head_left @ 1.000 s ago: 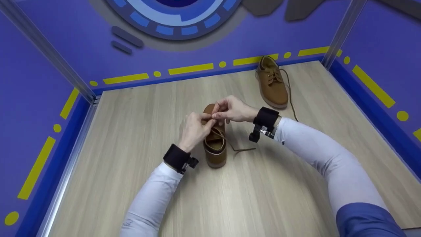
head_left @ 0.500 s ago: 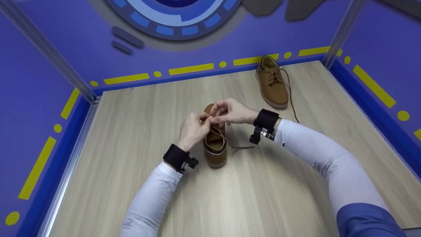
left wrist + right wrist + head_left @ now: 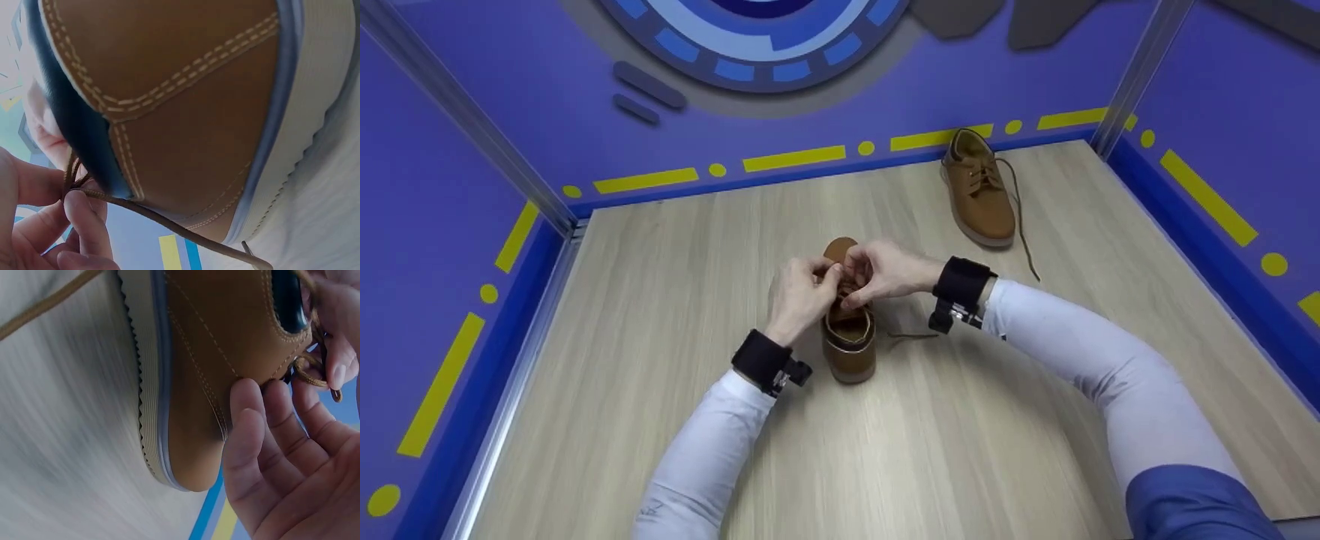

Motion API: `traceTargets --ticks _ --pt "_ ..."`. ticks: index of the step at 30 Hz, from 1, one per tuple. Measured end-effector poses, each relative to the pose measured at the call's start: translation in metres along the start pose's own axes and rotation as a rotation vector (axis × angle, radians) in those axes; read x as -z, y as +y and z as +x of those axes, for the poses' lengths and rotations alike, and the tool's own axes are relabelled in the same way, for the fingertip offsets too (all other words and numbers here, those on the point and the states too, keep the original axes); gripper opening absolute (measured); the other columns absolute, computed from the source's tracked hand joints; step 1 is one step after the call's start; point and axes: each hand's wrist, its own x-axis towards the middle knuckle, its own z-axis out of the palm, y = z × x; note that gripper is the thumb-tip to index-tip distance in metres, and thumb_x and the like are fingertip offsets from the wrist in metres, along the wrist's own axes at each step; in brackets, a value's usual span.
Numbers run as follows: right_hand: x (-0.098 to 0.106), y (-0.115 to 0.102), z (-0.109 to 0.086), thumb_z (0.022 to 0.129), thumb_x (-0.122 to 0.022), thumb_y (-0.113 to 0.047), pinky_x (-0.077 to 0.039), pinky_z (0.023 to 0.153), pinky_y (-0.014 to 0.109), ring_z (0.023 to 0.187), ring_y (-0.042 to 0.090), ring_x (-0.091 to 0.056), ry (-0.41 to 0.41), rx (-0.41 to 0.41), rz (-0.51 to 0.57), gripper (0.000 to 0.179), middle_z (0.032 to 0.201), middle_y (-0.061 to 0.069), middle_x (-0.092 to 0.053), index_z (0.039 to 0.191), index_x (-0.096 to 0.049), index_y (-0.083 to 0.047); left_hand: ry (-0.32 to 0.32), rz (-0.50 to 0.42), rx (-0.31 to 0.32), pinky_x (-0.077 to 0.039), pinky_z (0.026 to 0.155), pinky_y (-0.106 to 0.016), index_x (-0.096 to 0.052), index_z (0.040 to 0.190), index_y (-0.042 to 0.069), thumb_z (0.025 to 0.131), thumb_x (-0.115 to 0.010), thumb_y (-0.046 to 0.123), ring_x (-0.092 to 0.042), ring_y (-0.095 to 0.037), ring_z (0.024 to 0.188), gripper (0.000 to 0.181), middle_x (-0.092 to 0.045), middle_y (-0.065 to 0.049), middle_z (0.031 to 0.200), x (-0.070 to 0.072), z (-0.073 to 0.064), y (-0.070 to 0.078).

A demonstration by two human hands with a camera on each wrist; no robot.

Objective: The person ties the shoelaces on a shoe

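Note:
A brown lace-up shoe point(image 3: 849, 358) stands upright on the wooden table, toe pointing away. Over its lacing, my left hand point(image 3: 802, 296) pinches the brown shoelace point(image 3: 93, 193) between thumb and fingers. Bent but loose, the fingers of my right hand point(image 3: 889, 270) reach over the front of the shoe, with the thumb spread away from them toward the opening. In the right wrist view, the right fingertips point(image 3: 247, 396) lie along the shoe's side, and a lace loop point(image 3: 306, 374) shows beside them. My hands hide most of the lacing.
A matching brown shoe point(image 3: 986, 199) stands at the back right, toe toward me, its lace trailing onto the table. One loose lace end point(image 3: 913, 335) lies right of the near shoe. Blue-purple walls point(image 3: 780, 127) border the table point(image 3: 697, 247) at the back and sides.
My right hand has moved down toward the shoe opening. Its thumb, earlier meeting the left fingertips, has parted from its fingers. My left hand stays nearly in place.

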Motion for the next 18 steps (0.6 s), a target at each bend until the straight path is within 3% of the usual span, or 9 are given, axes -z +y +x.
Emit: traceTargets --ticks 5,13,15,18 --pt "0.0007 -0.0010 -0.0009 0.091 -0.088 -0.015 -0.048 0.066 0.017 0.071 0.005 -0.060 0.009 0.054 -0.031 0.019 0.080 0.001 -0.071 0.098 -0.074 -0.005 0.007 0.006 0.003 -0.046 0.062 -0.025 -0.090 0.103 0.011 0.103 -0.072 0.025 -0.069 -0.014 0.074 0.022 -0.085 -0.005 0.090 0.0009 -0.0013 -0.0004" --pt "-0.0009 -0.0065 -0.0013 0.091 -0.080 -0.017 -0.050 0.065 0.021 0.067 0.007 -0.065 0.099 0.205 -0.251 0.011 0.078 0.007 -0.081 0.090 -0.081 -0.007 0.016 0.006 -0.007 -0.053 0.068 -0.029 -0.091 0.103 0.012 0.102 -0.072 0.027 -0.078 -0.020 0.081 0.023 -0.088 -0.006 0.097 0.0017 -0.0013 -0.0013" --pt "-0.0008 -0.0057 -0.0010 0.091 -0.079 -0.015 -0.050 0.066 0.021 0.068 0.007 -0.065 0.115 0.213 -0.251 0.010 0.079 0.008 -0.082 0.089 -0.082 -0.006 0.015 -0.003 -0.015 -0.054 0.069 -0.029 -0.091 0.103 0.012 0.102 -0.073 0.027 -0.079 -0.021 0.081 0.023 -0.088 -0.006 0.097 0.0019 -0.0015 -0.0016" --pt "0.0003 -0.0023 -0.0009 0.093 -0.078 -0.011 -0.050 0.065 0.018 0.067 0.003 -0.064 0.113 0.175 -0.168 0.009 0.080 0.011 -0.082 0.090 -0.083 -0.004 0.013 -0.014 -0.017 -0.053 0.068 -0.028 -0.091 0.104 0.012 0.102 -0.073 0.027 -0.077 -0.019 0.079 0.023 -0.088 -0.005 0.095 0.0023 -0.0022 -0.0025"
